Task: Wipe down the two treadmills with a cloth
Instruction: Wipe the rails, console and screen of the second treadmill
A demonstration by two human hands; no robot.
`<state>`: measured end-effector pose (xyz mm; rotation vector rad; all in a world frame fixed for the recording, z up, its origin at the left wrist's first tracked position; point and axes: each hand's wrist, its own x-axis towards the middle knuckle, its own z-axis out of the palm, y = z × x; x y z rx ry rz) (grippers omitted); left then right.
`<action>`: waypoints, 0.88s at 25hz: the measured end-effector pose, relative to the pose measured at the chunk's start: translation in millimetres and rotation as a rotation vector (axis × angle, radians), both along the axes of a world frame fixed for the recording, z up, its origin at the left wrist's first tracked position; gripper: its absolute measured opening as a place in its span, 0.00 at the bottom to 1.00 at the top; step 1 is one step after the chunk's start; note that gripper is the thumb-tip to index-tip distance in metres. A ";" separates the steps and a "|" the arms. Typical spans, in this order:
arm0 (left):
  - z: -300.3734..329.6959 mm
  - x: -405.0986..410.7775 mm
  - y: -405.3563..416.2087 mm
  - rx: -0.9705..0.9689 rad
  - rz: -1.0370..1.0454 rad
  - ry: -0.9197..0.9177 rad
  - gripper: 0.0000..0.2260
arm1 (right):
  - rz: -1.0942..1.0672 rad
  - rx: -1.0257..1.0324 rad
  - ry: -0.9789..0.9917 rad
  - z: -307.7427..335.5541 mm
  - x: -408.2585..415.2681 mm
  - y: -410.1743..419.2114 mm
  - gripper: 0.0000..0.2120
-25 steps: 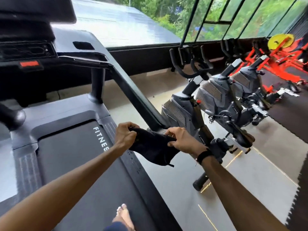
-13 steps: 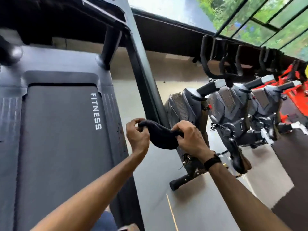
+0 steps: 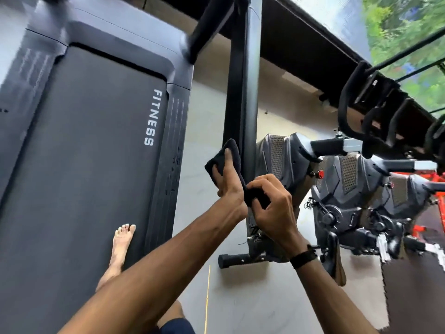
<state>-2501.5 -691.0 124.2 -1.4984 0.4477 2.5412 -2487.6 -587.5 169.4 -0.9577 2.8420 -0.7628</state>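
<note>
Both hands work the dark cloth (image 3: 228,160) at the treadmill's side rail (image 3: 243,92): left hand (image 3: 227,179) presses it flat w/ straight fingers, right hand (image 3: 272,206) pinches the trailing end. Step: wiping handrail. Next, prob. slide cloth along rail w/ steady pressure.

The treadmill's side rail (image 3: 243,92) is running up the middle of the view, and both hands are crowding its lower end: the left hand (image 3: 226,174) is pressing a cloth (image 3: 231,150) against the rail's left face, while the right hand (image 3: 272,208) is gripping the cloth's tail. Just right of the rail, an exercise bike (image 3: 284,169) is narrowing the gap. Bare floor (image 3: 204,131) is lying open between the rail and the treadmill's right edge (image 3: 175,145). 1 bare foot (image 3: 121,247) is standing on the belt near that edge.
</note>
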 end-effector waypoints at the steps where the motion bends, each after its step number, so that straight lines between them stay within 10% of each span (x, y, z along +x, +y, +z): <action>1: -3.8 -3.2 1.1 -0.006 0.023 -0.004 0.41 | 0.021 -0.029 -0.021 1.8 0.5 0.4 0.12; 15: -20.0 8.9 7.0 -0.165 -0.072 0.200 0.23 | -0.170 -0.269 -0.273 11.8 -52.7 -8.1 0.25; 22: -39.5 -54.1 -33.4 -0.427 -0.219 0.368 0.39 | -0.348 -0.065 -0.498 -11.7 -128.3 -93.0 0.36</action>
